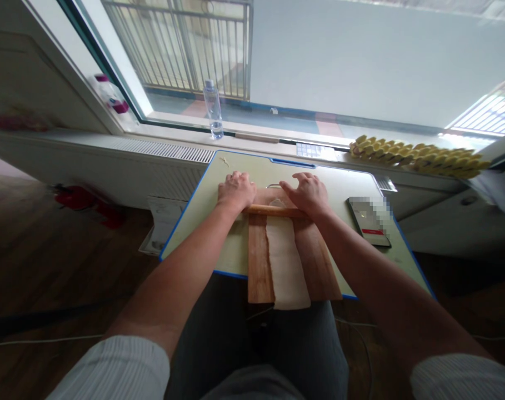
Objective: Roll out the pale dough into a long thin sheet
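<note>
A wooden rolling pin (274,210) lies crosswise over a long, flat strip of dough (286,261). Beneath the dough is a wooden cutting board (260,261); the strip's near end hangs slightly past the board's front edge. My left hand (236,190) rests palm down over the pin's left end, its fingers stretched forward and slightly bent. At the other end, my right hand (308,193) presses with its heel on the pin, thumb spread away from the fingers. Neither hand is wrapped around the pin. The pin's ends are hidden under my hands and wrists.
The board sits on a blue-edged table (202,222). A phone (369,222) lies at the right, and dough scraps (224,161) at the far left corner. On the windowsill are a water bottle (213,111) and yellow egg-carton-like trays (414,157). A red fire extinguisher (89,205) stands left.
</note>
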A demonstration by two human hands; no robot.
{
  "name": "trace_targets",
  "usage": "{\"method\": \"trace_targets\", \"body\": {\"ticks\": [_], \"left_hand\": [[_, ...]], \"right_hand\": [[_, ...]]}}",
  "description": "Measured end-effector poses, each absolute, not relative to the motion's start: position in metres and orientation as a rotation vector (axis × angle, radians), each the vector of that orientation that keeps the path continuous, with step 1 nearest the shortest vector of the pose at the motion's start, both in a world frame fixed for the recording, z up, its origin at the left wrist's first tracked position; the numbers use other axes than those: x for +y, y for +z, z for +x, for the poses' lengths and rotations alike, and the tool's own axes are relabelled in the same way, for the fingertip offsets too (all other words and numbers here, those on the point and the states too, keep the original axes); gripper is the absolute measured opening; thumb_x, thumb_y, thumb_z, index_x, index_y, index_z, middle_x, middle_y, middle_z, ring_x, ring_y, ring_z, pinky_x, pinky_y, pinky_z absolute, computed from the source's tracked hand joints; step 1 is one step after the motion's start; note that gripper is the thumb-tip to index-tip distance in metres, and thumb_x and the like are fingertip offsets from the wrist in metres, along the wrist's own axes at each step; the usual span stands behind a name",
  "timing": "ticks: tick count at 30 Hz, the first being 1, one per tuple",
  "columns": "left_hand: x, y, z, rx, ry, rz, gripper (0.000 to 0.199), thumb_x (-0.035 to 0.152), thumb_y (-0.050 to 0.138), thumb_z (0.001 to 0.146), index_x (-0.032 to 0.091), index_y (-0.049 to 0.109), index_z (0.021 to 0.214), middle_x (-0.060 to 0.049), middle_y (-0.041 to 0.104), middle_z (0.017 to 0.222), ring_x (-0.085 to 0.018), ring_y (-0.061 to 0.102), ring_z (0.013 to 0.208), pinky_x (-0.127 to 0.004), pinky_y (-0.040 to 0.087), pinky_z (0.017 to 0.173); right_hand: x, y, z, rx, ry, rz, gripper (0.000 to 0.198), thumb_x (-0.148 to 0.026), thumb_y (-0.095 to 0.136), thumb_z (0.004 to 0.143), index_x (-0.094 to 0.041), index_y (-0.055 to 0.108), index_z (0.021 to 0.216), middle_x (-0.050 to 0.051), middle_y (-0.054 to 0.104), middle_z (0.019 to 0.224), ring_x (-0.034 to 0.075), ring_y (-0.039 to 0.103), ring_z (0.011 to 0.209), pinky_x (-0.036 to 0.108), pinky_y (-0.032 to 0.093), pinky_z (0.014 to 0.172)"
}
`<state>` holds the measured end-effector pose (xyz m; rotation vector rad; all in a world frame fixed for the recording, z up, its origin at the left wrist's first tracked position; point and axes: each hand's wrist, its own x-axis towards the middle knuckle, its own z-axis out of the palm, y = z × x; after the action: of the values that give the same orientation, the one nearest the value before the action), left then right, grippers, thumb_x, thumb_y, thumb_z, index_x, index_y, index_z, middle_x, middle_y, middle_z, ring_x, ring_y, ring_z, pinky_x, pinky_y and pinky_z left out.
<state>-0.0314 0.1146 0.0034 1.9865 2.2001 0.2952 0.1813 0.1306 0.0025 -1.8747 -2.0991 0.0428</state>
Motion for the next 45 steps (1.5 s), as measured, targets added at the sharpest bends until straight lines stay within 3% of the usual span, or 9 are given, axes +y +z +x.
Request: {"method": "trace_targets", "body": {"ticks": [11, 18, 27, 45], "left_hand": [[0.087, 0.000, -0.032, 2.180, 0.330, 2.026, 0.047, 0.046, 0.042, 0.105, 0.032, 0.064, 0.143, -0.010, 0.059, 0.155, -0.033, 0.053, 0.137, -0.053, 0.048, 0.112], [0.063, -0.003, -0.032, 2.171, 0.375, 2.054, 0.045, 0.046, 0.041, 0.105, 0.035, 0.065, 0.141, -0.007, 0.058, 0.157, -0.032, 0.052, 0.139, -0.053, 0.046, 0.114], [0.028, -0.006, -0.029, 2.194, 0.416, 2.119, 0.043, 0.046, 0.040, 0.105, 0.033, 0.068, 0.135, -0.008, 0.064, 0.149, -0.032, 0.055, 0.136, -0.052, 0.045, 0.112], [0.041, -0.001, -0.029, 2.200, 0.336, 2.074, 0.044, 0.045, 0.039, 0.104, 0.034, 0.067, 0.137, -0.009, 0.063, 0.150, -0.033, 0.055, 0.137, -0.055, 0.045, 0.112]], "right_hand": [[0.100, 0.007, 0.182, -2.094, 0.121, -1.959, 0.063, -0.064, 0.051, 0.101, -0.018, 0.067, 0.142, 0.017, 0.065, 0.146, 0.035, 0.059, 0.133, 0.047, 0.047, 0.112], [0.072, 0.008, 0.184, -2.248, 0.102, -1.971, 0.055, -0.062, 0.044, 0.106, -0.033, 0.063, 0.148, 0.011, 0.060, 0.155, 0.037, 0.053, 0.140, 0.054, 0.045, 0.115], [0.042, 0.005, 0.182, -2.142, 0.157, -2.055, 0.068, -0.066, 0.033, 0.106, -0.031, 0.047, 0.163, 0.009, 0.043, 0.171, 0.038, 0.041, 0.152, 0.063, 0.035, 0.122], [0.048, 0.004, 0.182, -2.100, 0.140, -2.033, 0.070, -0.071, 0.036, 0.104, -0.030, 0.054, 0.158, 0.009, 0.049, 0.167, 0.036, 0.047, 0.147, 0.058, 0.039, 0.120]]}}
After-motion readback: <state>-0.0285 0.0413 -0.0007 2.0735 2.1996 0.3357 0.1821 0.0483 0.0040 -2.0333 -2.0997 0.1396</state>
